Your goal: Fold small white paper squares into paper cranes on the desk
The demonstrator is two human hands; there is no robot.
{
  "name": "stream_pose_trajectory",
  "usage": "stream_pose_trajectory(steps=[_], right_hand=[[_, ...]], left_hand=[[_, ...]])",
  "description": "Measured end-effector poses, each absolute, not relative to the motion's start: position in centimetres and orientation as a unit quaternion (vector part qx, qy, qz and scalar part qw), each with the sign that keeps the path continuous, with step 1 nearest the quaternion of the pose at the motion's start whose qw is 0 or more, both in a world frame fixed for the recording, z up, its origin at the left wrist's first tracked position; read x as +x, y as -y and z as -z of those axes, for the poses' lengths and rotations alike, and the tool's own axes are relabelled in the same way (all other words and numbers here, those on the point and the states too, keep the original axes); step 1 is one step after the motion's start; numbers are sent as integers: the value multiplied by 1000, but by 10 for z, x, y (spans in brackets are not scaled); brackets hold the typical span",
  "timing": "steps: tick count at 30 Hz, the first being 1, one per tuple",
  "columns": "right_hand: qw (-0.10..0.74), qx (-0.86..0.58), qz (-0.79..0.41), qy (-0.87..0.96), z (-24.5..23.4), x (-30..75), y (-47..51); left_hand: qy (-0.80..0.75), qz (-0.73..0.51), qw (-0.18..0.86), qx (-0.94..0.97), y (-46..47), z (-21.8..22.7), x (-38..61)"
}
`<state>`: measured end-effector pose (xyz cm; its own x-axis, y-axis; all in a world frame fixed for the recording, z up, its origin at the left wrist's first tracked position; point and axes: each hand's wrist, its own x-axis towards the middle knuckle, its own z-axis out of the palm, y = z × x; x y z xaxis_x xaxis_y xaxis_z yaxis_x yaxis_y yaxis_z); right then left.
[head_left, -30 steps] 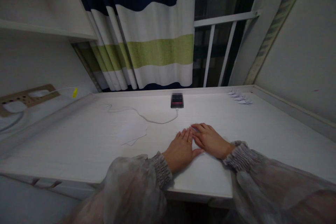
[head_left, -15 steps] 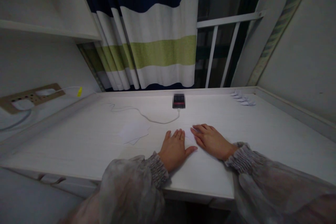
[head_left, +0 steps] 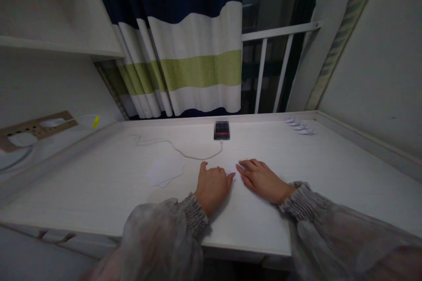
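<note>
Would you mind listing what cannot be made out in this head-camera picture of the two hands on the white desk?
1. Small dark device: its face is blurred, so nothing on it reads.
2. Whatever lies under the left hand and right hand: both rest palm down and cover it.
3. Small white folded pieces at the far right: too small to tell their shape.
4. White paper: pale against the desk, its edges are faint.

Matt white wood-grain desk (head_left: 99,193), cloth curtain (head_left: 198,70)

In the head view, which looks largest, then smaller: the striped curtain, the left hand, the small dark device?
1. striped curtain
2. left hand, though nearness to the camera enlarges it
3. small dark device
</note>
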<state>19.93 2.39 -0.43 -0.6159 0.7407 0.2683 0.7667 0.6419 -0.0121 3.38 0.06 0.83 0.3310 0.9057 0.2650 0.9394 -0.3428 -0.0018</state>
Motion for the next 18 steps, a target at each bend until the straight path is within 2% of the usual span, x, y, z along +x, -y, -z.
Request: stream_pose_trajectory(steps=[3, 7, 11, 15, 18], right_hand=[[132, -411, 31, 901, 4, 201, -27], [169, -389, -27, 905, 6, 206, -37], [257, -404, -155, 864, 8, 213, -48], [343, -450, -233, 791, 9, 216, -52], [351, -463, -224, 783, 6, 214, -50]], left_hand=[[557, 138, 71, -816, -20, -16, 34], [553, 173, -89, -810, -46, -12, 35], [555, 176, -201, -787, -55, -3, 35], [541, 204, -224, -785, -52, 0, 34], [534, 218, -216, -788, -51, 0, 35]])
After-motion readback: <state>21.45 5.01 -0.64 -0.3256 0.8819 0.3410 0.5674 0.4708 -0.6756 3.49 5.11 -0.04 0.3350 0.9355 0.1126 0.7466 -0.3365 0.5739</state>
